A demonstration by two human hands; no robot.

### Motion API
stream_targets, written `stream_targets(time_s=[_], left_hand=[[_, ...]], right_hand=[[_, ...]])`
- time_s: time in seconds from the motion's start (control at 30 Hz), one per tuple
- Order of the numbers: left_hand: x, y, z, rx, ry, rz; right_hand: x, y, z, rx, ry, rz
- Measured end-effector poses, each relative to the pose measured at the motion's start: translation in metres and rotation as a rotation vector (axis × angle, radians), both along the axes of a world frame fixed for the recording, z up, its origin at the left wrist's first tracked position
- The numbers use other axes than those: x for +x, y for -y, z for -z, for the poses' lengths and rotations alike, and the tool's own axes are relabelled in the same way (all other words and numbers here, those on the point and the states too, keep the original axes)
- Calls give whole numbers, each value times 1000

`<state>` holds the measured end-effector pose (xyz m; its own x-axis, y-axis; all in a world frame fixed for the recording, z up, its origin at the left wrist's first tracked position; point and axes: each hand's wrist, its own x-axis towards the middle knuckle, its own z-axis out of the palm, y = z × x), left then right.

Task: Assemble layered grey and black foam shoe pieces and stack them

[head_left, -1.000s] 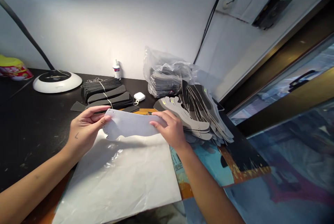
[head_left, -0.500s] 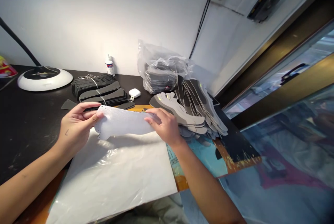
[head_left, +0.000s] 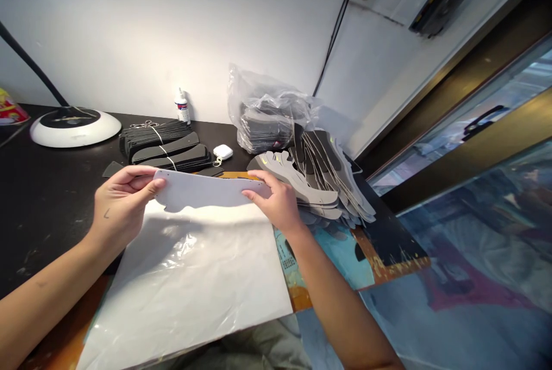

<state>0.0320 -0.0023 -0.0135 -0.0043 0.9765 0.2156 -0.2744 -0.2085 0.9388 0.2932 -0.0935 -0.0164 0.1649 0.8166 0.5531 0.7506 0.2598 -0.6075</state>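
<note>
Between my two hands I hold up a pale grey, flat cut-out piece [head_left: 207, 191] with a wavy lower edge and small holes at its ends. My left hand [head_left: 125, 200] pinches its left end between thumb and fingers. On the right end, my right hand [head_left: 276, 200] grips it the same way. Below the piece lies a white plastic-covered sheet [head_left: 194, 278]. Just right of my right hand is a fanned pile of similar grey pieces [head_left: 302, 183], some with a small yellow mark.
Behind my left hand lie bundles of dark grey strips [head_left: 166, 149], tied with string. A white case [head_left: 222, 153], a small white bottle [head_left: 181, 107] and a clear plastic bag [head_left: 271, 117] of dark pieces stand near the wall. A lamp base [head_left: 75, 128] is far left.
The pale piece has tilted so it looks shallower, and its lower edge has risen. My left hand has shifted slightly left; my right hand has slid a little right.
</note>
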Motion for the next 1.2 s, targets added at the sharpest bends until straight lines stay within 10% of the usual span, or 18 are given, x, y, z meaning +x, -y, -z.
stream_targets(time_s=[0.2,0.53,0.9,1.2], left_hand=[[-17,-12,-6,41,-53,302],[2,9,9,100,-894,706],[10,7,19,-37,-571,517],[18,18,19,7,-709,433]], right_hand=[[-1,-3,7,236,147,-68],[-23,-1,17,217,218,-347],[-30,2,22,-53,280,-182],[-46,-1,20,-178,83,-198]])
